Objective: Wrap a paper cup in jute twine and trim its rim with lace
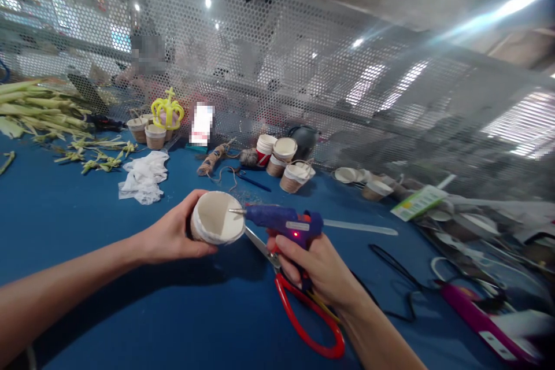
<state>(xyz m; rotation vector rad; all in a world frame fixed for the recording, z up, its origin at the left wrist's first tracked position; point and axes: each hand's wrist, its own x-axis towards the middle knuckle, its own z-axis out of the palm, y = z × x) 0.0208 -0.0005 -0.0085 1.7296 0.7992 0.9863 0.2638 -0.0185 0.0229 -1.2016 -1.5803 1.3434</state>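
My left hand (184, 228) is wrapped round a paper cup (219, 218) with a white lace band under its rim. The cup is tilted so that its mouth faces me. In my right hand (318, 263) is a blue glue gun (277, 217) with a lit red light and a clear glue stick (362, 226) jutting from its back. The metal nozzle overlaps the cup's mouth; I cannot tell whether it touches the cup. Beneath my right hand lie scissors (310, 324) with red handles, partly hidden by the hand.
Several twine-wrapped cups (297, 176) stand along the perforated metal screen (260, 58). A white cloth (145, 176), a twine roll (213, 159) and a blue pen (255, 181) lie before them. Dry husks (39, 104) are at left. At right are a black cable (399, 266) and a purple power strip (481, 324).
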